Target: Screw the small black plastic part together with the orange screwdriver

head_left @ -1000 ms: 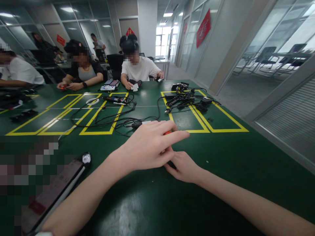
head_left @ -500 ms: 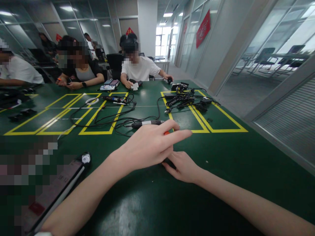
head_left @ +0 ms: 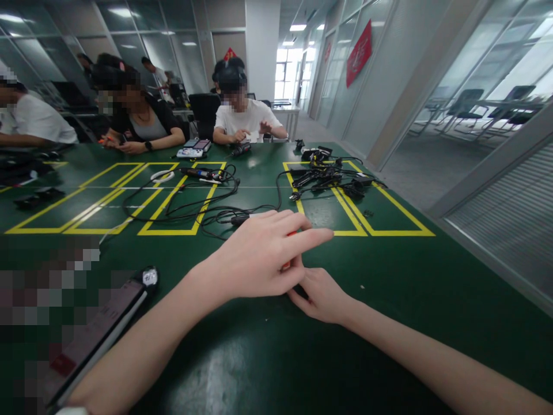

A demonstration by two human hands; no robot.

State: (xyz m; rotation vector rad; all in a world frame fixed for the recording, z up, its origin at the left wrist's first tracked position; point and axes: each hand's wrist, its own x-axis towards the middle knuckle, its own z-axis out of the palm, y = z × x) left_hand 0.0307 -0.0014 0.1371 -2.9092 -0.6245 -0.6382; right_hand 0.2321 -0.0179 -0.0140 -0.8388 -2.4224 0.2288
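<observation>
My left hand (head_left: 263, 253) is raised over the table in the middle, back of the hand up, its fingers curled around a small orange object (head_left: 286, 265). Only bits of that orange object show between the fingers, so its kind cannot be made out. Just below and to the right, my right hand (head_left: 324, 294) meets the left one, fingers drawn together. Its fingertips are hidden behind my left hand, and what they pinch cannot be seen. Behind my left hand lies a black corded tool (head_left: 238, 220), mostly covered.
Yellow tape outlines mark the green table (head_left: 397, 288). A heap of black cables and adapters (head_left: 324, 173) lies at the back right. Another corded tool (head_left: 203, 174) lies back left. A phone (head_left: 103, 328) is at front left. Across the table sits a person in white (head_left: 254, 118) near a drill (head_left: 241, 150).
My left hand has shifted slightly, showing more orange and covering more of the corded tool. Across the table, the person in white has drawn back an outstretched arm, and the drill now lies down.
</observation>
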